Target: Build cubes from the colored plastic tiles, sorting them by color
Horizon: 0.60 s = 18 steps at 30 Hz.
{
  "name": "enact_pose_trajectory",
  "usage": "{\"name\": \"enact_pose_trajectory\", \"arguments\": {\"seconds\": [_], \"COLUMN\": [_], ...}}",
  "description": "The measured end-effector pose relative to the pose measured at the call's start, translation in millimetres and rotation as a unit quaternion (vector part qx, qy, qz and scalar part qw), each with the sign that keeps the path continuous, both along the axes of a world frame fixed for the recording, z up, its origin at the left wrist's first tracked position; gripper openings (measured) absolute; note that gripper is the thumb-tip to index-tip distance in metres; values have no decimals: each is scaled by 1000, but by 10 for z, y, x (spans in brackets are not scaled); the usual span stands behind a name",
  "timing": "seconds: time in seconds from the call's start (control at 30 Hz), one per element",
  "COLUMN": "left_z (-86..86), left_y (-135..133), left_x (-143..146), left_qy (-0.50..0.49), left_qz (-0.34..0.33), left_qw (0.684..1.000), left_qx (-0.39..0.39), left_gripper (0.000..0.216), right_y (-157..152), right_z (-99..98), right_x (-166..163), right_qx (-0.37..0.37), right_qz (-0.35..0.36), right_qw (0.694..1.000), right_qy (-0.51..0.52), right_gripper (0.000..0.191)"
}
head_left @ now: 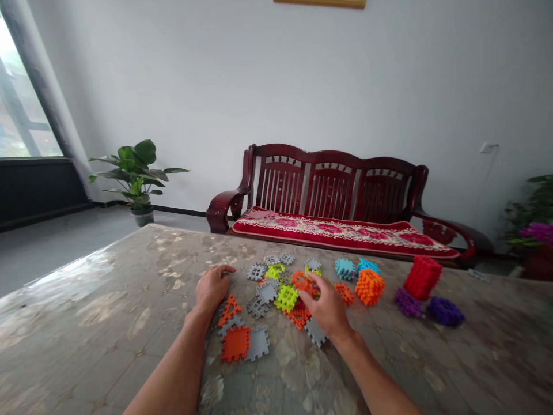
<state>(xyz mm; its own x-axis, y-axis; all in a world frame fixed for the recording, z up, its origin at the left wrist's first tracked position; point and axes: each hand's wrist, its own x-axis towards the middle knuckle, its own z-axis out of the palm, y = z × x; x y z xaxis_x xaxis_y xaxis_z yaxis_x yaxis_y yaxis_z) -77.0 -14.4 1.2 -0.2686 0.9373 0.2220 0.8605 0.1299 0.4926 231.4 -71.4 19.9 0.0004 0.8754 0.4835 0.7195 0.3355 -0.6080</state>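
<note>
My right hand reaches over a loose pile of plastic interlocking tiles, its thumb and index finger curved round the edge of an orange interlocking tile. Beneath and beside it lie a lime-green tile, a grey tile and another orange tile. My left hand rests on the table left of the pile, holding nothing, index finger stretched out to the right. Nearer to me are an orange triangular tile, a solid orange square tile and a grey square tile.
Right of the pile stand stacks of light-blue tiles, orange tiles and red tiles. Purple tiles and dark-violet tiles lie near them. Beyond the patterned table are a wooden bench and a potted plant.
</note>
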Motion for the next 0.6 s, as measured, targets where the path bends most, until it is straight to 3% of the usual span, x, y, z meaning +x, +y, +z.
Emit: {"name": "enact_pose_trajectory", "arguments": {"seconds": [0.13,0.27,0.6], "left_z": [-18,-20,-19], "left_y": [24,33,41], "left_x": [-15,-28,-30], "left_qy": [9,14,30], "left_qz": [-7,-15,-13], "left_qw": [1000,1000,999], "left_qx": [-9,-19,-27], "left_gripper": [37,38,39], "right_y": [-49,-129,-152], "right_z": [-50,-33,-78], "right_x": [468,677,697], "right_qx": [-22,-48,-87], "right_qz": [-130,-242,-279], "right_qw": [991,965,935], "right_qy": [-9,-89,-198], "right_gripper": [45,45,49]}}
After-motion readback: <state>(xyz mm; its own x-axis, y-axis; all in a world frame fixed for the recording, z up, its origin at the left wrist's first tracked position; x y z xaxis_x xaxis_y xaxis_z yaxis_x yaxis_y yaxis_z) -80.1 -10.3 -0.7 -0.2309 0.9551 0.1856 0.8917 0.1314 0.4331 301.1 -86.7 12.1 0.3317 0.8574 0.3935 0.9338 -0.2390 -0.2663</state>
